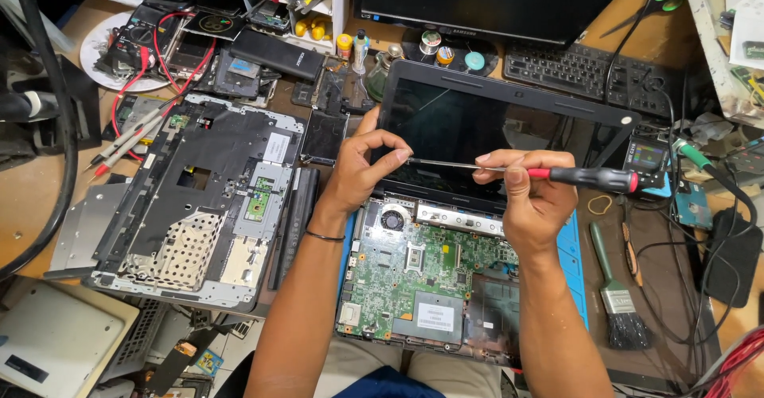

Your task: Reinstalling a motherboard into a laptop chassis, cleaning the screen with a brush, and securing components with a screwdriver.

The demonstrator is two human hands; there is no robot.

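Observation:
An opened laptop lies in front of me with its green motherboard bare and its dark screen tilted up behind. My right hand grips a screwdriver by its red and black handle, held level above the board. The thin metal shaft runs left to my left hand, whose thumb and forefinger pinch the tip. A small cooling fan sits just under my left hand.
The laptop's removed palmrest shell lies upside down at left, beside a battery. A brush lies at right on the mat. A monitor, keyboard, cables, multimeter probes and small bottles crowd the back.

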